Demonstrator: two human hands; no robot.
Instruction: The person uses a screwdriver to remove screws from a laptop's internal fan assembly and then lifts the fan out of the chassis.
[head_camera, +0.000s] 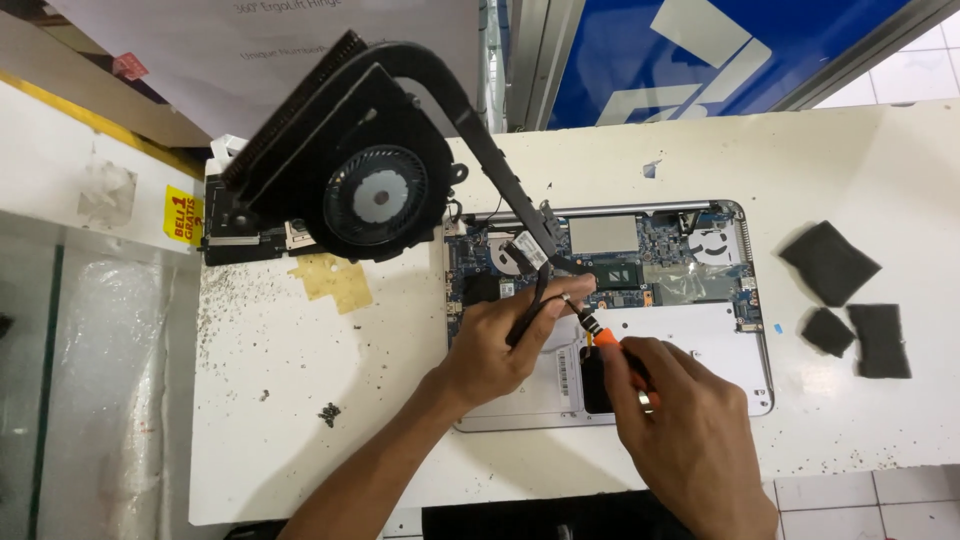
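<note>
My left hand (495, 350) over opened laptop (610, 310), fingers pinched on thin black cable (530, 310) above blue circuit board (620, 250). My right hand (690, 430) at laptop's near edge, fingers closed around orange-handled screwdriver (600, 335), tip beside left fingertips. Black fan with heat pipe (370, 190) left of laptop, pipe end reaching over board. Three dark foam pads (830, 262) right of laptop on white table (300, 400).

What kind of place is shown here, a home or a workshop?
Probably a small electronics repair bench. An opened laptop lies with its circuit board bare, a removed cooling fan rests beside it, and the right hand works with an orange-handled screwdriver.
</note>
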